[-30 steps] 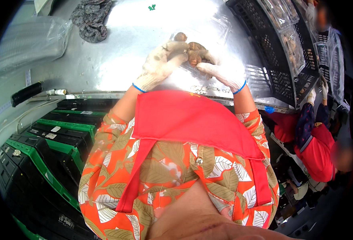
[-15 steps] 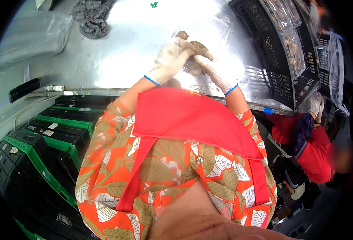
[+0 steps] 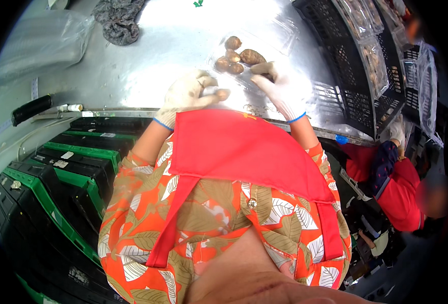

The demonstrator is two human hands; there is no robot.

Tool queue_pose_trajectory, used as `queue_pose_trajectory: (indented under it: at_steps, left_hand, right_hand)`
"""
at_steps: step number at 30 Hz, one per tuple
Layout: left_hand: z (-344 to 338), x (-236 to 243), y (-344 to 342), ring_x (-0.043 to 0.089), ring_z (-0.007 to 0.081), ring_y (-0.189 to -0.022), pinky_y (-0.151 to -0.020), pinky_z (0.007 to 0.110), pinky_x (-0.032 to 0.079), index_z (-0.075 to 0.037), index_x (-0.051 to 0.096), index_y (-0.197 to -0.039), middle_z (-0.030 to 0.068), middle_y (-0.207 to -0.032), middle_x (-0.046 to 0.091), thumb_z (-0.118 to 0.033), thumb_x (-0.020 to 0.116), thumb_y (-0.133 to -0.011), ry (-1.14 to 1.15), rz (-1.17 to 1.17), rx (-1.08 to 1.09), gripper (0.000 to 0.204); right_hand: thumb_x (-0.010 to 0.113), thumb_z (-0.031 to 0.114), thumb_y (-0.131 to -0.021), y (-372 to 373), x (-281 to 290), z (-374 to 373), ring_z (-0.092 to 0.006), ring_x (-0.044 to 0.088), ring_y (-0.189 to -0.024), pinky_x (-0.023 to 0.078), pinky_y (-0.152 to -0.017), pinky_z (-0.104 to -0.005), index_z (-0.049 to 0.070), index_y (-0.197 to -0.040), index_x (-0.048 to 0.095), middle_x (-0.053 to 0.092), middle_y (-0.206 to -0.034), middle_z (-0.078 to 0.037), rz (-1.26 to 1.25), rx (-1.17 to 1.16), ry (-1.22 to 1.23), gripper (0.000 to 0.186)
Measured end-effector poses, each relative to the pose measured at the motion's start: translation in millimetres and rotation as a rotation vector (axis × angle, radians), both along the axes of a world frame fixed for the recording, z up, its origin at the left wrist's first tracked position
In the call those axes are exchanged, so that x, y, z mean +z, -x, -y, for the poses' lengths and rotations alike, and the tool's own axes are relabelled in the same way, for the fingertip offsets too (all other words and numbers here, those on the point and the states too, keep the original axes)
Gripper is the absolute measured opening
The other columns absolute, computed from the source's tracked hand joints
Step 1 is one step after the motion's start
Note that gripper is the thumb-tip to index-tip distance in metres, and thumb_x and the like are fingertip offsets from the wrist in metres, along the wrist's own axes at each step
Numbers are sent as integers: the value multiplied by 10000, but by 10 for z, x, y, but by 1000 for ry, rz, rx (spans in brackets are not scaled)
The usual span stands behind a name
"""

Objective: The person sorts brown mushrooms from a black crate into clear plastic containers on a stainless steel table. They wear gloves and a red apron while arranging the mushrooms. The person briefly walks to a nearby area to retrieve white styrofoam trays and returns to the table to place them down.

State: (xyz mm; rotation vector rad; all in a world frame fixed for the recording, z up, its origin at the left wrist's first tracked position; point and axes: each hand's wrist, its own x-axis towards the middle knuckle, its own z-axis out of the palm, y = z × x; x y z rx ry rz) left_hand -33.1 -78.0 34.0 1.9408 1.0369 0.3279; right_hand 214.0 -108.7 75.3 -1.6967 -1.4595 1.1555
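Five brown tubers (image 3: 233, 55) lie in a tight cluster on the metal table (image 3: 142, 71), the longest tuber (image 3: 253, 57) at its right side. Clear plastic (image 3: 279, 38) shows beyond and right of the cluster; whether it reaches underneath is hard to tell. Near the cluster, on its left and closer to the person, the gloved left hand (image 3: 191, 92) bends loosely, thumb apart from fingers; a brownish spot at its tip could be a small tuber or bare skin. Just right of the cluster, the gloved right hand (image 3: 280, 85) curls thumb and fingers around a dark patch, and whether it grips anything cannot be told. Well right of the cluster stands a black basket (image 3: 330, 53) with clear packs (image 3: 375, 68); far left of it and beyond lies a crumpled grey cloth (image 3: 117, 23).
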Motion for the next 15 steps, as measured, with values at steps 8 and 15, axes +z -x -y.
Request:
queue_pose_trajectory:
  at_steps: [8,15]
  left_hand:
    - [135,66,-283,589,279,-966,-858,378,475,-148,629,-1083,85,-1021,606,-207,663,-758,-181,-289,-223,332]
    - [215,-34,-278,613,281,-871,-789,406,484,-139,605,-911,49,-881,630,-109,603,-785,-305,-232,-140,130]
  right_hand:
    - [633,274,-804,244,-245,-303,-333,661,-789,518,-706,-418,46,-920,655,672,-832,-175,760,360,22,256]
    - [621,311,-831,215,-225,-264,-309,645,-698,507,-663,-388,18,-935,653,653,-757,-172,595,255,-80,313]
